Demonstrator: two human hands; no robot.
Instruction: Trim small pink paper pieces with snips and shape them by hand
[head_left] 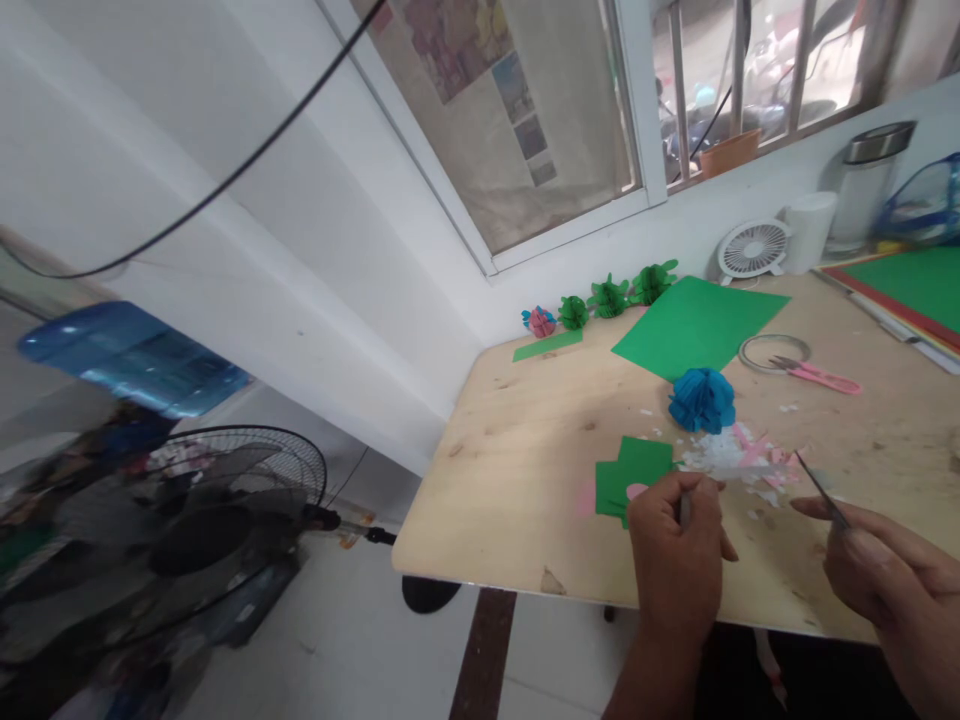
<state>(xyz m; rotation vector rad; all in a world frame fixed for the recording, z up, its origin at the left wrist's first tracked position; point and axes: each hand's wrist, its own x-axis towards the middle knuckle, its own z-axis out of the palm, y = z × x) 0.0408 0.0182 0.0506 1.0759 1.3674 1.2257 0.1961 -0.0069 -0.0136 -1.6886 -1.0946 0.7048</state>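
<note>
Right hand point(885, 560): near side of the blue paper ball and to its right; thumb and fingers are pinched together on a slim dark tool point(823, 490), its point toward the scraps; whether it is tweezers or a blade I cannot tell.
Left hand point(679, 550): straight to the near side of the ball, fingers curled tight with no gap showing; a thin pale strip point(750, 471) juts from them toward the tool, too blurred to name.
Blue paper ball point(703, 400): on the wooden table point(510, 480), fanned out round, neither hand touching it.
Paper scraps point(709, 455): white and pink, loose just on the near side of the ball.
Green paper pieces point(645, 460): near side and left of the ball, overlapping, beside a pink paper piece point(586, 497).
Pink-handled scissors point(825, 377): right of the ball, lying partly over a ring point(775, 353).
Paper row: beyond the ball and left, three green paper figures point(608, 297) and a pink-and-blue paper figure point(539, 321), by look finished.
Green sheet point(701, 325): just beyond the ball, apparently largely uncut.
Progress: folding of the ball seems done; unlike the row, it shows no added parts, so attaching looks left, with cut pieces lying loose.
</note>
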